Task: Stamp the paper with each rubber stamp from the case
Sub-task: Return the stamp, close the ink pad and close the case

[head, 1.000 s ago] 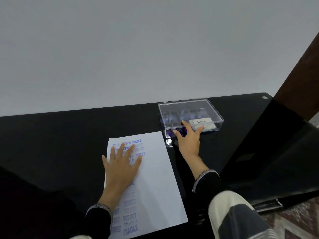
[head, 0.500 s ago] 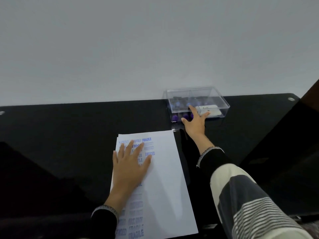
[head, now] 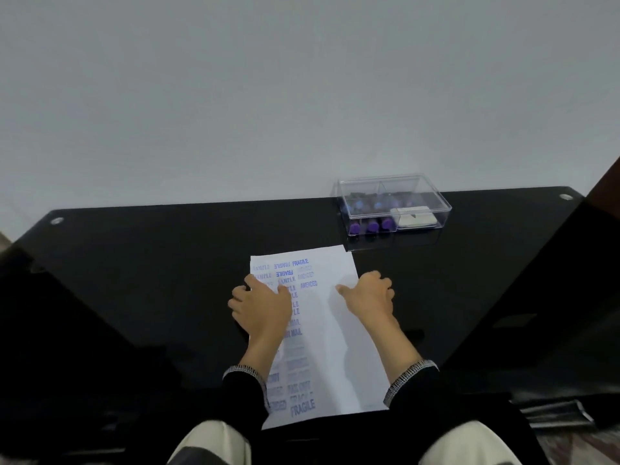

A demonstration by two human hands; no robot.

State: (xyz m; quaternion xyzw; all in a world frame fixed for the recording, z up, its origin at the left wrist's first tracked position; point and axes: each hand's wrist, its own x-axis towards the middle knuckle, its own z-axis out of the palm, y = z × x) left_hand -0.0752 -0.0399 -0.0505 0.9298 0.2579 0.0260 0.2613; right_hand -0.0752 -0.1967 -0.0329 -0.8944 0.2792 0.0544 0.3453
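While both hands sit on the paper and hold no stamp, the main risk is plain: the sheet slides on the glossy black worktop when one hand leaves it. Left hand lies across the left edge, over the printed column, fingers loosely bent, grip on nothing that shows, more a press than a hold. Right hand rests at the right edge near the top corner, fingers curled under so I cannot tell if it pinches the edge or just touches it; no stamp in it either way. Paper lies slightly skewed, near edge at or just over the worktop's front edge by the person's lap, so a nudge could likely drag it off. Blue marks (FRAGILE, AMENDED, SAMPLE and others) crowd the left side top to bottom; the right half is bare, so a new print put left would overlap old ones and read badly. Fresh ink under the left palm may smear, can't confirm wetness. Clear case stands beyond the paper's top right corner, just apart from it, at the back of the worktop by the wall. Purple stamps lie in a row in its front left part, a white box beside them. Lid looks closed, though reflections make that unsure; if so, a one-handed reach may shove the light case rather than open it. Stamps look alike, so repeating one is easy.
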